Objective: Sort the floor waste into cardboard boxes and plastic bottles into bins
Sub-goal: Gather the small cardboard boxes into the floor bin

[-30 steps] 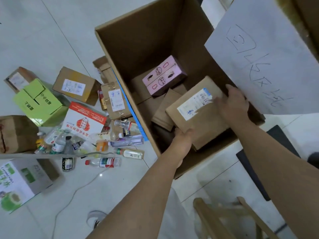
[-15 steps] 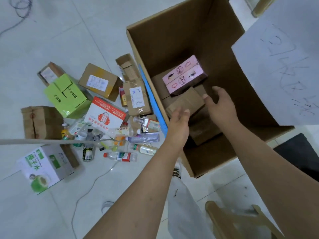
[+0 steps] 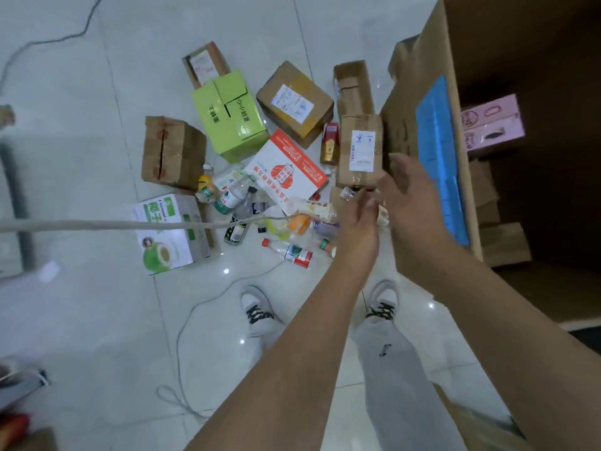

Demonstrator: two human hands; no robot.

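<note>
Now, left hand [image 3: 357, 231] and right hand [image 3: 410, 193] both slack, empty, above bottles [image 3: 289, 252] beside carton [image 3: 169, 234] lettered 椰子.

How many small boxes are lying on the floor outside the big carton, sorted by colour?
Plain brown boxes: 5
Green box: 1
White-and-red box: 1
White-and-green box: 1
Total: 8 plainly visible
</note>
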